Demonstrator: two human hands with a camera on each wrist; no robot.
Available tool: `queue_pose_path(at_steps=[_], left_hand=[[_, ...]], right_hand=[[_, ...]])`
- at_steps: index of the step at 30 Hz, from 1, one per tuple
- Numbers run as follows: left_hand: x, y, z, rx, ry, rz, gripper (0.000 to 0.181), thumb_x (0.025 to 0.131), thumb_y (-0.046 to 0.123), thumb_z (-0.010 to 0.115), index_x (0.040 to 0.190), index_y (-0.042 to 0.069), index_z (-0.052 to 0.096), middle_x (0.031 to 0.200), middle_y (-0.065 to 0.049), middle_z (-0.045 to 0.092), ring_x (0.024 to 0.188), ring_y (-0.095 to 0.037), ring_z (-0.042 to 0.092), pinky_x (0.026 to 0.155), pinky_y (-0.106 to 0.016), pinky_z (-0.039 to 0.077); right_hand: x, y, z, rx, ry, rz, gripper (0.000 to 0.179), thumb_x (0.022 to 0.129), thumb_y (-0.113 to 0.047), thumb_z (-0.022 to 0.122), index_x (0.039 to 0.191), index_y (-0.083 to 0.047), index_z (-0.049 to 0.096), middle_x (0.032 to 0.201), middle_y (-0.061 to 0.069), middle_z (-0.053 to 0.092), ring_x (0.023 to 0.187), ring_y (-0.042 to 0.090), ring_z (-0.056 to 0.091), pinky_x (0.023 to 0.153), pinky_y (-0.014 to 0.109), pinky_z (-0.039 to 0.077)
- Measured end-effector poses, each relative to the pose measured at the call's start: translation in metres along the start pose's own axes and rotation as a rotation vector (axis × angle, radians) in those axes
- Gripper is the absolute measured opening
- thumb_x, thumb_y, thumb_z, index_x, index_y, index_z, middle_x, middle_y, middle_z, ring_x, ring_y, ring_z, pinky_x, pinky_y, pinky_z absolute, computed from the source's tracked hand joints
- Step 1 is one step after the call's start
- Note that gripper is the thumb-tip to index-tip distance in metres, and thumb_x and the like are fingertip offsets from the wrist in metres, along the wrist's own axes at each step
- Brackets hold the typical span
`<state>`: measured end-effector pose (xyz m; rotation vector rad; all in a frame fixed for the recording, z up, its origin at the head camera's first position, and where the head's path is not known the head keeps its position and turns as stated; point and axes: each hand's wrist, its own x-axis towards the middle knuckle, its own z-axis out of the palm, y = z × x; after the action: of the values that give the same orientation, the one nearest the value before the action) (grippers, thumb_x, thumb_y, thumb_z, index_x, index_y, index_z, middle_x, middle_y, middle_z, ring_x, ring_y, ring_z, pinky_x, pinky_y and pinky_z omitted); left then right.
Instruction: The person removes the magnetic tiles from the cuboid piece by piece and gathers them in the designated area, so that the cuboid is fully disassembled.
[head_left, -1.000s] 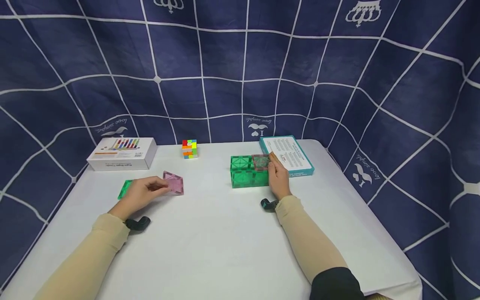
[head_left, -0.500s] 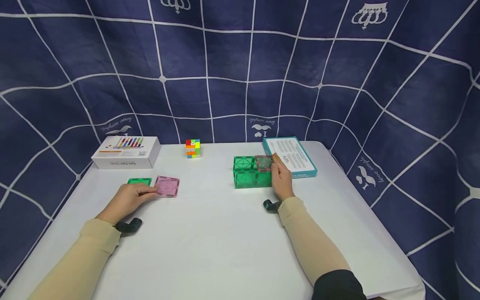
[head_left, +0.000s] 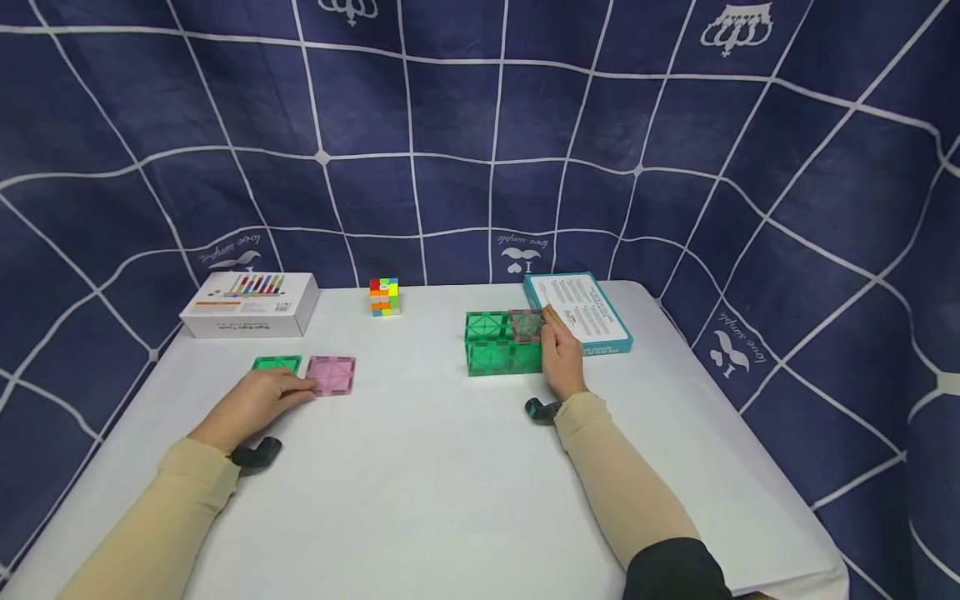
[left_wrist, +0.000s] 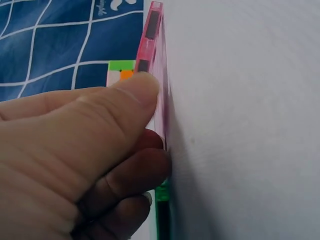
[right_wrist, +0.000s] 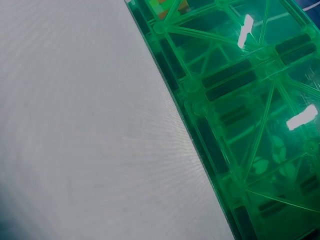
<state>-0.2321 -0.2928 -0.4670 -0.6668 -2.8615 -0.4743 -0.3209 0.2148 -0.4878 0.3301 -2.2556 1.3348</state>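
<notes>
My left hand [head_left: 253, 406] pinches a translucent pink magnetic tile [head_left: 332, 375] by its near left edge. In the left wrist view, thumb and fingers grip this pink tile [left_wrist: 159, 75], seen edge-on close over the white surface. A green magnetic tile [head_left: 276, 362] lies just behind that hand, partly hidden by it. On the right stands a box of green magnetic tiles [head_left: 502, 357], with a pinkish tile [head_left: 525, 324] at its top right. My right hand [head_left: 562, 358] touches the box's right end, its grip partly hidden. Only the green panels [right_wrist: 250, 110] show in the right wrist view.
A white cardboard box [head_left: 251, 307] stands at the back left of the white table [head_left: 420, 483]. Near the back edge sits a puzzle cube [head_left: 384, 297]. A teal-edged box [head_left: 581, 308] lies behind the right hand, with a blue curtain [head_left: 450, 192] beyond.
My left hand has drawn the pink tile slightly left and turned it to lie squarely beside the green tile. My right hand stays at the green box's right end.
</notes>
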Motion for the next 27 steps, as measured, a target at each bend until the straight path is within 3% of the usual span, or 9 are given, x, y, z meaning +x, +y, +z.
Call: queue_pose_path(at_steps=[8, 17, 23, 27], left_hand=[[0.004, 0.006, 0.002, 0.116, -0.038, 0.010, 0.026, 0.093, 0.013, 0.076, 0.118, 0.010, 0.079, 0.103, -0.009, 0.072, 0.095, -0.027, 0.068, 0.087, -0.051, 0.059], [0.010, 0.008, 0.006, 0.110, -0.019, -0.019, 0.026, 0.093, 0.015, 0.077, 0.119, 0.012, 0.079, 0.099, -0.007, 0.069, 0.087, -0.021, 0.063, 0.081, -0.048, 0.059], [0.012, 0.012, 0.004, 0.108, 0.011, -0.003, 0.023, 0.092, 0.017, 0.079, 0.113, 0.010, 0.081, 0.092, -0.004, 0.066, 0.080, -0.016, 0.059, 0.073, -0.042, 0.057], [0.012, 0.015, 0.002, 0.163, 0.073, 0.004, 0.024, 0.087, 0.025, 0.084, 0.106, 0.011, 0.083, 0.084, 0.000, 0.058, 0.071, -0.013, 0.049, 0.062, -0.034, 0.048]], right_hand=[[0.001, 0.000, -0.001, -0.007, 0.011, -0.005, 0.047, 0.113, -0.026, 0.040, 0.151, 0.000, 0.048, 0.158, 0.016, 0.046, 0.150, 0.036, 0.038, 0.124, 0.043, 0.030], [0.004, -0.001, -0.004, -0.006, 0.015, -0.017, 0.047, 0.113, -0.029, 0.040, 0.151, -0.004, 0.048, 0.158, 0.019, 0.046, 0.150, 0.034, 0.039, 0.124, 0.043, 0.030], [0.003, 0.001, -0.003, -0.005, 0.032, -0.010, 0.045, 0.113, -0.025, 0.041, 0.150, -0.002, 0.049, 0.157, 0.019, 0.047, 0.149, 0.036, 0.040, 0.124, 0.043, 0.030], [0.000, -0.001, 0.000, 0.012, 0.019, 0.002, 0.044, 0.113, -0.021, 0.041, 0.150, 0.002, 0.049, 0.157, 0.019, 0.046, 0.150, 0.035, 0.039, 0.124, 0.044, 0.030]])
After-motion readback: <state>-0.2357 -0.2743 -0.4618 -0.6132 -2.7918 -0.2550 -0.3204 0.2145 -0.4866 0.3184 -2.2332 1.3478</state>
